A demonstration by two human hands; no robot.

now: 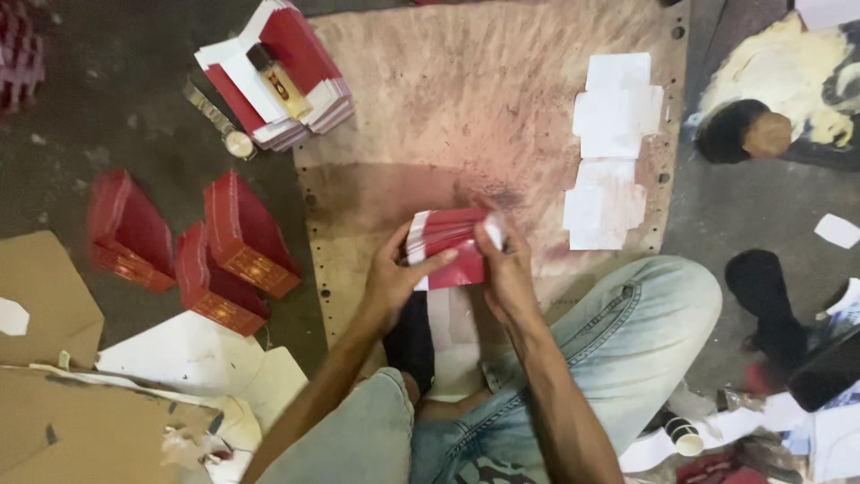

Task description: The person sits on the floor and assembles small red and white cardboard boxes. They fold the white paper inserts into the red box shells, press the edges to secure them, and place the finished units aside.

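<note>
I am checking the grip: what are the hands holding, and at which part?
Both hands hold a red and white folded carton: left hand at its left edge, right hand at its right end.

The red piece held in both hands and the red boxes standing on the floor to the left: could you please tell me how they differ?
The red and white piece is held off the floor between the left hand and right hand; the three red boxes rest on the floor, untouched. The held piece looks flat and partly folded; the boxes are fully formed and closed. The boxes show gold-patterned ends; the piece shows white edges. Both are red.

Dark floor point(107, 116) bears a worn mat point(466, 108), red boxes point(242, 233), cardboard point(45, 296).
</note>
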